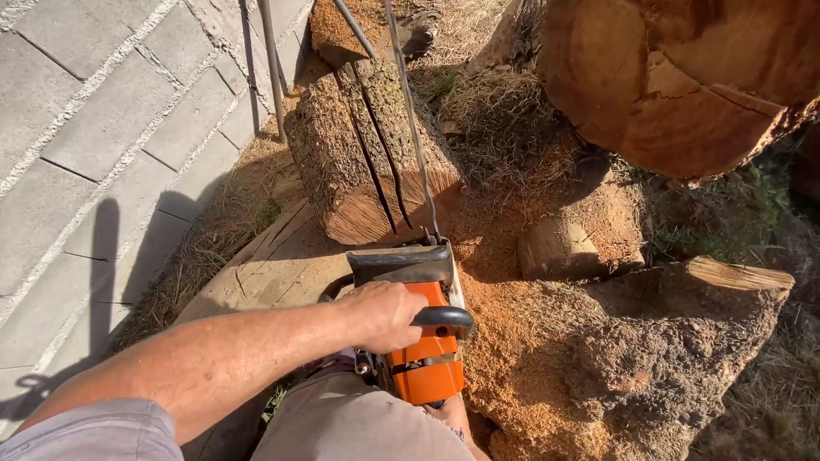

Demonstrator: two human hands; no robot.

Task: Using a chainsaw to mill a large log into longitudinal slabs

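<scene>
With the left hand (382,316) closing its fingers round the front handle of the orange chainsaw (424,346), whose bar lies sunk in the bark-covered log (367,158), and the right hand (451,416) mostly hidden behind the saw, grip unclear, the kerf may pinch the bar and kick it back.

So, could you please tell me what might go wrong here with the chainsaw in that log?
The chainsaw bar sits deep in one of several cuts in the upright log; the wood could close and pinch it. Only the left hand shows clearly on the handle; the right hand is mostly hidden, so control may be weak. Loose sawdust underfoot could be slippery.
</scene>
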